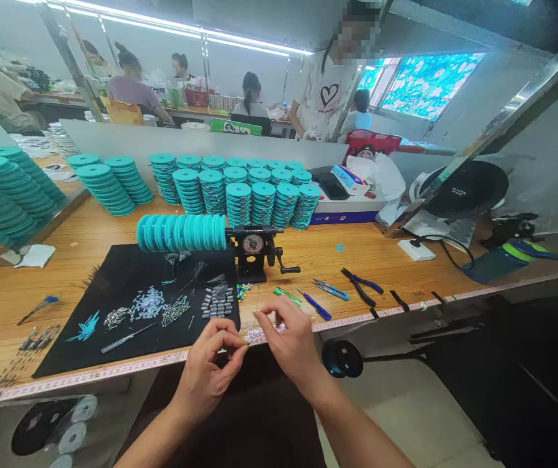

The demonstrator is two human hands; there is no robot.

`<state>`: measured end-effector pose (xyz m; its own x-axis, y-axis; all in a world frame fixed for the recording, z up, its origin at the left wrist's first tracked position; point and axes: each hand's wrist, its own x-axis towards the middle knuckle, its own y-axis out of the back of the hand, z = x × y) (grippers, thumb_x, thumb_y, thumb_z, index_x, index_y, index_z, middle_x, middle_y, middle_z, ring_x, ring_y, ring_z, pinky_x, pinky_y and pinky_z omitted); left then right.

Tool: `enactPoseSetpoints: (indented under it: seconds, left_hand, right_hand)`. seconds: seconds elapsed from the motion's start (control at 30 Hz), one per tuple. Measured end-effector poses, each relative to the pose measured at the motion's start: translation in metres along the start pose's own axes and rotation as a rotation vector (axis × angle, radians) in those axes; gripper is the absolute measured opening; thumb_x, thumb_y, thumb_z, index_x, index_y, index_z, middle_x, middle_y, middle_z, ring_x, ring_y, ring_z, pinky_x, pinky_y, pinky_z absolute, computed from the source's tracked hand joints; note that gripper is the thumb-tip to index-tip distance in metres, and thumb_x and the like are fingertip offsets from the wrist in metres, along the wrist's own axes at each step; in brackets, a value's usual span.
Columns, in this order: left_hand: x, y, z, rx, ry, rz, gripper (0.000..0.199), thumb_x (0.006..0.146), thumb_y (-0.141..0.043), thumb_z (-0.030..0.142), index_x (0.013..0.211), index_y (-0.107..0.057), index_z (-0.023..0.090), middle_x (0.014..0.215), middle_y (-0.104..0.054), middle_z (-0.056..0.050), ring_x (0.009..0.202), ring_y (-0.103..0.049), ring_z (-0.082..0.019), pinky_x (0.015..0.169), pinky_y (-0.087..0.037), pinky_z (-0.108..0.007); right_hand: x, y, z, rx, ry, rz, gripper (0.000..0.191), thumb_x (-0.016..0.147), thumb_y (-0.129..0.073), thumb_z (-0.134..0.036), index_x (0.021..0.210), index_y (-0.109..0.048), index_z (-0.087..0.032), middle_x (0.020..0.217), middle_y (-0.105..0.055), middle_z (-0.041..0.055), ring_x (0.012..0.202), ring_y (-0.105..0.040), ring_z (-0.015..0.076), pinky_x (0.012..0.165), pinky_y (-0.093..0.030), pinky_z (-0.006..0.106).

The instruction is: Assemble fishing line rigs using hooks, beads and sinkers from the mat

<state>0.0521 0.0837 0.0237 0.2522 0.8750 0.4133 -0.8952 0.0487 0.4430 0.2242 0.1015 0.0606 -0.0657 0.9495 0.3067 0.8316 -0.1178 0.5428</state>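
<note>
Over the table's front edge, my left hand (212, 365) is closed in a pinch, thumb against index finger, around a thin line (252, 335). My right hand (289, 330) pinches the same line slightly higher, a short gap away; the line is so fine that its ends cannot be made out. Behind my hands, a hand-cranked winder (253, 250) carries a row of teal spools (181, 233). On the black mat (135, 351) to the left lie clear sleeves (147, 303), metal swivels (117, 317), grey cylinders (217, 301) and blue tubes (85, 326). Small coloured beads (244, 292) lie beside the winder.
Right of my hands lie a green tool (287, 297), a blue-handled tool (317, 307), blue snips (331, 289) and pliers (359, 286). Stacks of teal spools (237, 201) line the back. A tape measure (152, 361) runs along the front edge. Several people sit or stand beyond the partition.
</note>
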Motion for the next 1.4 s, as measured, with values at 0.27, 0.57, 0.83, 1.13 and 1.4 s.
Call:
enactPoseSetpoints:
  seconds: [0.27,0.57,0.83,1.13,1.4]
  left_hand:
    - [-0.003,-0.002,0.000,-0.310,0.204,0.002,0.010,0.090,-0.061,0.021,0.080,-0.064,0.021,0.091,-0.052,-0.002,0.086,-0.055,-0.016,0.076,-0.048,-0.025]
    - [-0.003,0.009,-0.014,0.107,-0.184,-0.094,0.017,0.092,-0.053,0.004,0.095,-0.060,0.019,0.095,-0.054,-0.005,0.088,-0.059,-0.016,0.079,-0.051,-0.027]
    - [0.001,0.004,-0.024,0.093,-0.268,-0.177,0.024,0.091,-0.054,0.006,0.106,-0.063,0.023,0.100,-0.063,-0.006,0.090,-0.064,-0.019,0.083,-0.054,-0.031]
    - [-0.003,-0.001,0.002,-0.330,0.226,0.010,0.012,0.090,-0.061,0.021,0.078,-0.063,0.019,0.090,-0.052,-0.003,0.086,-0.055,-0.017,0.076,-0.048,-0.026]
    - [-0.004,0.000,-0.002,-0.315,0.194,0.002,0.012,0.091,-0.060,0.021,0.079,-0.064,0.020,0.088,-0.052,-0.003,0.085,-0.055,-0.017,0.076,-0.048,-0.027]
  right_hand:
    - [-0.062,-0.014,0.002,0.274,-0.182,-0.195,0.007,0.091,-0.063,-0.023,0.095,-0.067,-0.019,0.077,-0.068,0.0012,0.062,-0.061,0.0142,0.057,-0.046,0.023]
    - [-0.012,0.001,-0.001,-0.093,0.176,-0.288,0.016,0.097,-0.052,-0.015,0.094,-0.068,-0.016,0.089,-0.071,0.0076,0.083,-0.063,0.0196,0.076,-0.045,0.029]
    - [0.042,-0.010,0.009,-0.032,0.107,-0.501,0.015,0.075,-0.075,-0.011,0.065,-0.070,-0.021,0.052,-0.059,-0.0074,0.052,-0.055,0.0106,0.050,-0.035,0.020]
    - [-0.036,0.004,-0.003,0.157,-0.219,0.039,0.013,0.086,-0.068,-0.031,0.080,-0.067,-0.019,0.067,-0.065,-0.0013,0.052,-0.048,0.0118,0.052,-0.038,0.024]
    - [-0.061,-0.011,-0.002,0.065,0.066,-0.085,0.011,0.093,-0.058,-0.015,0.090,-0.068,-0.019,0.084,-0.068,0.0046,0.077,-0.062,0.0177,0.070,-0.047,0.028]
